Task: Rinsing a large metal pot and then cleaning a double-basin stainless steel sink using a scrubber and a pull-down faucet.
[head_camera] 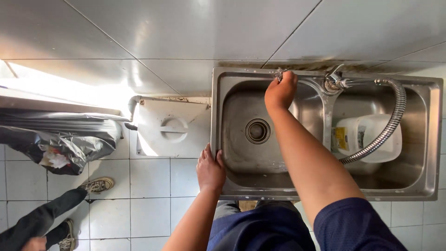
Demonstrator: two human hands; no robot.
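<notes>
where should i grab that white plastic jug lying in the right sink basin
Probably by its neck end at the left, coming from above. The white plastic jug lies on its side in the steel sink, and the ribbed metal hose crosses its right part, so the left end looks freest. No handle shows.

Bright daylight enters at nine o'clock, blowing out the wall tiles (69,88); the sink (232,83) shows soft glare, edges bend slightly.
</notes>
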